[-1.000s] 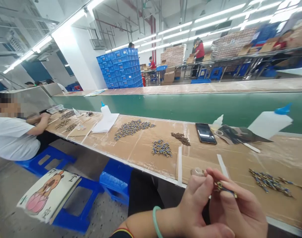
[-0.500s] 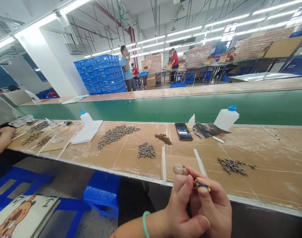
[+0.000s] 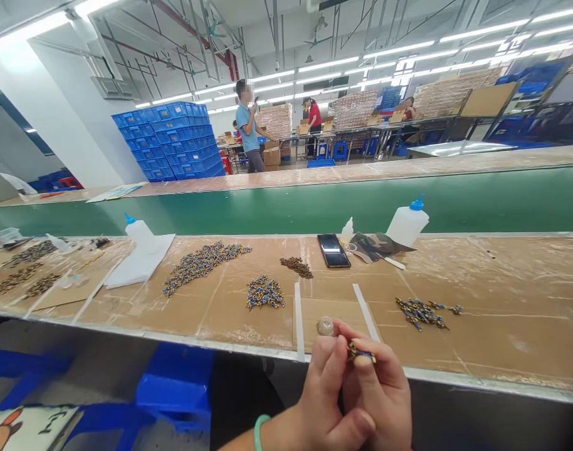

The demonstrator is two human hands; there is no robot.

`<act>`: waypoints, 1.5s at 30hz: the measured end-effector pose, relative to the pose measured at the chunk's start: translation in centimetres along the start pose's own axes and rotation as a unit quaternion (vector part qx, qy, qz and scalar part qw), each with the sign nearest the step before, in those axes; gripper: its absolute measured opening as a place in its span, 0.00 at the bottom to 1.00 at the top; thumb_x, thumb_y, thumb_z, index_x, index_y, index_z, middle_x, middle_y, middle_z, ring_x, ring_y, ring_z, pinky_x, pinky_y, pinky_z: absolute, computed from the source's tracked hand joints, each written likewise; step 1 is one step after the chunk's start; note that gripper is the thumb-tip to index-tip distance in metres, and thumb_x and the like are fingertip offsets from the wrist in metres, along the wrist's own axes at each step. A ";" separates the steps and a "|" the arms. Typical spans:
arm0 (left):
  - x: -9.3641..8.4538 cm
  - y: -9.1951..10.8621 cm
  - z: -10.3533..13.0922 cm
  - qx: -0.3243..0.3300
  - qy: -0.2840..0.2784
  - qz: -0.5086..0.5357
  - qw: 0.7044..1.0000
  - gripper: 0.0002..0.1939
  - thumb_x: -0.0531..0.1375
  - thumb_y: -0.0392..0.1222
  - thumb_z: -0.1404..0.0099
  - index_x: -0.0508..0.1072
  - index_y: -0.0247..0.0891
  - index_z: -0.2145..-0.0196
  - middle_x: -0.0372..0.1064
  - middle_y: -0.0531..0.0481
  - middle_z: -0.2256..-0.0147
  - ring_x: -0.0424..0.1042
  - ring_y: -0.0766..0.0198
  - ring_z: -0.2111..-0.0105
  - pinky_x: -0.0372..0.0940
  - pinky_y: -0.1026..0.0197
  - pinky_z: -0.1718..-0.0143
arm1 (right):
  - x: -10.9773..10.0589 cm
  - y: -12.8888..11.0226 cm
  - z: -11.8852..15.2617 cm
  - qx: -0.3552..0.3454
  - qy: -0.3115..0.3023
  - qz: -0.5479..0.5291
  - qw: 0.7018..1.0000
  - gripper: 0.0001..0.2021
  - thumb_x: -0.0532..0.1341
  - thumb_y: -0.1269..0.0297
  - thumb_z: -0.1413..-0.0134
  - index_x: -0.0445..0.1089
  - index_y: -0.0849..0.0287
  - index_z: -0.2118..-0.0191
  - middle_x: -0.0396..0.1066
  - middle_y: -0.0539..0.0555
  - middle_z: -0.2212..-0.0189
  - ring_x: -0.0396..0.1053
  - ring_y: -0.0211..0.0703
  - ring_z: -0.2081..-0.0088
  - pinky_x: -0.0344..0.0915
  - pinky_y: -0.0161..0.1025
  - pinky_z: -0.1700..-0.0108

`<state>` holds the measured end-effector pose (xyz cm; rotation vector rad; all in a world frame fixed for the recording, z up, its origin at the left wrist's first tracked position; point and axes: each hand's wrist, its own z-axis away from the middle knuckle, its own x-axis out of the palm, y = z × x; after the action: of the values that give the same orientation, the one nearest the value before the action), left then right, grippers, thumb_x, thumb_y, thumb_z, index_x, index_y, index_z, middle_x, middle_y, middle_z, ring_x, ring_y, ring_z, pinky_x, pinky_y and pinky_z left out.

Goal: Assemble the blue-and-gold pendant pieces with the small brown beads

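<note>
Low in the head view, my two hands are together at the bench's front edge. Between the thumb and fingers of my right hand (image 3: 378, 385) is a small blue-and-gold metal part (image 3: 362, 354). My left hand (image 3: 326, 391), with a green bangle (image 3: 261, 432) on its wrist, has its fingertips pinched against the part's left end. Whether a smaller piece sits in that pinch is hidden. Just beyond my fingers a small clear dish (image 3: 325, 326) stands on a cardboard square (image 3: 317, 307) between white tape strips.
Similar blue-and-gold parts lie in piles, one right (image 3: 420, 313), one left (image 3: 265, 292) and a larger one (image 3: 199, 266). Small brown pieces (image 3: 296, 267) lie near a phone (image 3: 334, 250). White bottles (image 3: 406, 224) stand toward the back. Blue stools (image 3: 173, 382) are below left.
The view has turned slightly, so the bench and my hands sit further left. My hands keep the same grip on the part. A person in blue behind the bench has shifted and stretched out an arm.
</note>
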<state>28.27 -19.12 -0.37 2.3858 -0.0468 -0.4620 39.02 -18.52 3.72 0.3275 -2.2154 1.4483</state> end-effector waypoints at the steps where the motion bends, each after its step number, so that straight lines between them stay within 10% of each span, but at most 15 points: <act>1: -0.2 -0.2 0.2 -0.004 -0.007 0.007 1.000 0.45 0.53 0.61 0.25 0.32 0.50 0.22 0.39 0.40 0.22 0.42 0.41 0.23 0.41 0.39 0.24 | 0.0 0.1 -0.1 0.002 0.000 0.003 1.000 0.07 0.73 0.55 0.42 0.82 0.51 0.62 0.85 0.58 0.56 0.84 0.52 0.53 0.83 0.45 0.53; 5: -0.2 -1.4 1.4 -0.051 -0.032 0.069 0.996 0.45 0.55 0.58 0.24 0.32 0.48 0.22 0.23 0.42 0.21 0.26 0.40 0.22 0.30 0.39 0.24 | -0.1 0.2 -0.8 -0.026 -0.007 0.013 1.000 0.05 0.73 0.57 0.41 0.82 0.49 0.61 0.85 0.56 0.56 0.84 0.49 0.54 0.82 0.40 0.53; 13: 0.8 -2.0 2.5 -0.147 -0.042 0.223 0.963 0.55 0.64 0.66 0.34 0.39 0.49 0.22 0.25 0.45 0.21 0.21 0.39 0.23 0.29 0.35 0.25 | 0.2 0.1 -0.8 -0.066 -0.002 0.026 0.997 0.03 0.72 0.59 0.40 0.82 0.50 0.61 0.85 0.56 0.56 0.85 0.51 0.56 0.83 0.43 0.57; 32: -0.9 -2.7 3.2 -0.115 -0.135 0.193 0.965 0.54 0.67 0.61 0.34 0.41 0.55 0.23 0.29 0.51 0.21 0.27 0.41 0.23 0.32 0.36 0.25 | 0.0 -0.7 -0.2 -0.125 -0.002 0.042 0.991 0.04 0.69 0.59 0.36 0.82 0.46 0.58 0.85 0.53 0.56 0.84 0.45 0.53 0.81 0.38 0.52; 40: -2.8 0.6 1.0 -0.156 -0.134 0.281 0.937 0.53 0.67 0.65 0.36 0.43 0.58 0.23 0.29 0.55 0.21 0.27 0.39 0.23 0.31 0.37 0.25 | 0.4 -1.3 -0.2 -0.132 0.006 0.047 0.990 0.04 0.70 0.58 0.37 0.83 0.49 0.60 0.86 0.55 0.59 0.85 0.46 0.57 0.82 0.35 0.55; 45: -2.0 -1.3 2.6 -0.140 -0.132 0.280 0.941 0.49 0.66 0.58 0.32 0.40 0.66 0.25 0.28 0.63 0.21 0.24 0.43 0.23 0.26 0.39 0.25 | 0.5 -1.1 -0.1 -0.140 -0.010 0.038 0.989 0.04 0.69 0.59 0.36 0.82 0.46 0.57 0.86 0.51 0.57 0.84 0.40 0.55 0.80 0.31 0.51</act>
<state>25.36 -19.46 -2.37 1.9025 -0.7128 -0.4687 39.05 -18.85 4.88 0.1660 -2.4299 1.1527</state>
